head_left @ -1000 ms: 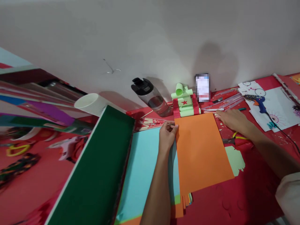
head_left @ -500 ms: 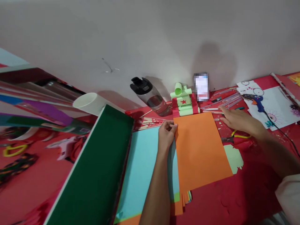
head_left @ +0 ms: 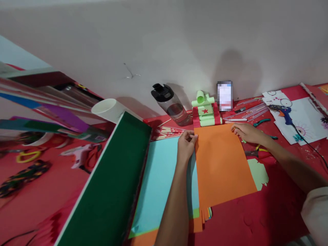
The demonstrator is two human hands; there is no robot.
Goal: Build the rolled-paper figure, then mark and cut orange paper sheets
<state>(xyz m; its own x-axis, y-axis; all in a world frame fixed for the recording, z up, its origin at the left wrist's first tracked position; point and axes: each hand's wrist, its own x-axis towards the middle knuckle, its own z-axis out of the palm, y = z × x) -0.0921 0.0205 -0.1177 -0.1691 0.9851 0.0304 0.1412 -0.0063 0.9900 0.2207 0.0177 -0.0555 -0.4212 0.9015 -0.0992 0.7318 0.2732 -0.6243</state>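
Observation:
An orange sheet of paper [head_left: 225, 167] lies across the red table, partly over a light blue sheet [head_left: 161, 177]. My left hand [head_left: 186, 146] pinches its left edge near the upper corner, fingers curled. At the upper right corner, my right hand [head_left: 247, 134] is closed on the paper's edge between thumb and fingers. Just behind the sheet stands a tank-like model of green rolled paper and red card [head_left: 205, 111] with a red star. A white pen [head_left: 237, 120] lies beyond the right hand. Pale green paper [head_left: 258, 173] sticks out from under the sheet's right side.
A green board [head_left: 110, 184] rises on the left, with a white cup [head_left: 109, 108] behind it. A dark-lidded bottle [head_left: 176, 107] and a phone [head_left: 224, 96] stand by the wall. To the right are a blue glue gun [head_left: 287, 115], teal-handled tool [head_left: 261, 122] and yellow-handled pliers [head_left: 262, 150].
My right hand has moved left from beside the white pen to the orange sheet's upper right corner and closed on it. My left hand keeps its pinch. The view has shifted slightly.

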